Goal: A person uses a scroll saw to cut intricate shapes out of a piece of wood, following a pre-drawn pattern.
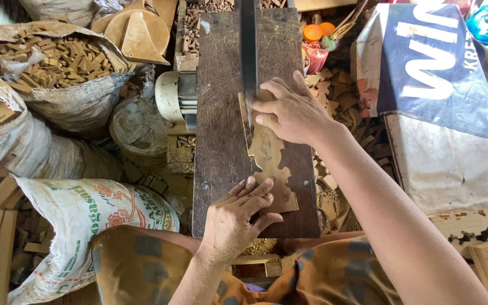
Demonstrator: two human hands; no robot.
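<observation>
A thin wooden workpiece [269, 155] with a scalloped, cut-out edge lies flat on a dark wooden saw table [221, 101]. A dark vertical saw arm or blade [248, 51] comes down at the piece's far end. My right hand [289, 110] presses flat on the far part of the piece, fingers beside the blade. My left hand [235, 217] presses its fingers on the near end of the piece. Both hands hold the piece down on the table.
Sacks of small wooden blocks [57, 56] stand at the left, with a printed white sack [86, 220] nearer. A motor [176, 99] sits at the table's left side. Wood offcuts [340, 96] lie at the right beside a covered box [441, 73].
</observation>
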